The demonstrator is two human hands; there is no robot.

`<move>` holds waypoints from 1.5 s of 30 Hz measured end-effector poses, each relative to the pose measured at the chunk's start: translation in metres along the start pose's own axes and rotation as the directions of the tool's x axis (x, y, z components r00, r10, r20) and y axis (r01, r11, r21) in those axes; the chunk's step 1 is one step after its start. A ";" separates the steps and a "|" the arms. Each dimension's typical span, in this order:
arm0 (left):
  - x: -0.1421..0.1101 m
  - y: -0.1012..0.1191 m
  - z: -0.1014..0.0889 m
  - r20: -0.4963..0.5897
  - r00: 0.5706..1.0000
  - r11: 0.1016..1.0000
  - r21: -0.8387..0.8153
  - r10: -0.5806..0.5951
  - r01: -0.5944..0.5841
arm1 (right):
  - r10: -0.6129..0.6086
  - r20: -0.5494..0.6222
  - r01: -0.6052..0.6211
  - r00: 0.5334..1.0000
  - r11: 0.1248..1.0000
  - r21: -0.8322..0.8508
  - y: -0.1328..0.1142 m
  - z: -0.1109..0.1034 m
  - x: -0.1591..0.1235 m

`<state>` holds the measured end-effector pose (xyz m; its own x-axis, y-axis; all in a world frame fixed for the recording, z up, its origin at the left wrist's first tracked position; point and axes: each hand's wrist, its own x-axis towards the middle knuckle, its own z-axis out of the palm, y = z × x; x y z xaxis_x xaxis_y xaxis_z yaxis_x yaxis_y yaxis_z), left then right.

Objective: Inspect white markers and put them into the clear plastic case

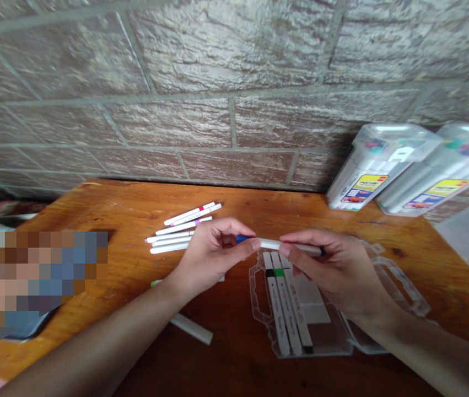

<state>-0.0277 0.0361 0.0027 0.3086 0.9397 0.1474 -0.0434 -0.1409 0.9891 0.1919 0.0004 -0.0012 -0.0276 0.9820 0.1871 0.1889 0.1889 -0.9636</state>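
A white marker [270, 243] with a blue end is held level between my two hands, above the table. My left hand [217, 245] pinches it near the blue end. Further right, my right hand [333, 264] grips the other part, where a dark tip shows past the fingers. Below lies an open clear plastic case [329, 344], with a few white markers [282, 309] lined up in its left half; one has a black band and one a green band. My right hand and forearm hide part of the case.
Several white markers [188, 220] lie in a loose group toward the back. Another marker [193, 328] rests under my left forearm. Two closed marker cases [362, 171] stand against the brick wall [201, 121]. A blurred-out object [39, 281] is at the left on the wooden table [106, 209].
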 end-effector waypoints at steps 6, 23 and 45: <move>-0.002 -0.002 0.002 0.008 1.000 1.000 0.007 0.024 -0.024 | 0.022 -0.002 -0.022 1.000 1.000 -0.007 0.005 0.002 -0.004; -0.017 -0.003 0.008 0.122 0.987 0.980 0.158 0.100 -0.119 | -0.048 0.024 0.052 0.999 0.981 -0.186 -0.007 0.003 -0.008; -0.010 0.007 0.007 0.024 0.999 0.995 0.082 0.048 -0.050 | -0.010 0.085 0.020 0.996 0.993 -0.118 -0.010 0.002 -0.007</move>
<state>-0.0241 0.0235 0.0085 0.3289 0.9241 0.1945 0.0197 -0.2126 0.9769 0.1885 -0.0085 0.0069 -0.1133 0.9771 0.1801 0.3024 0.2066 -0.9305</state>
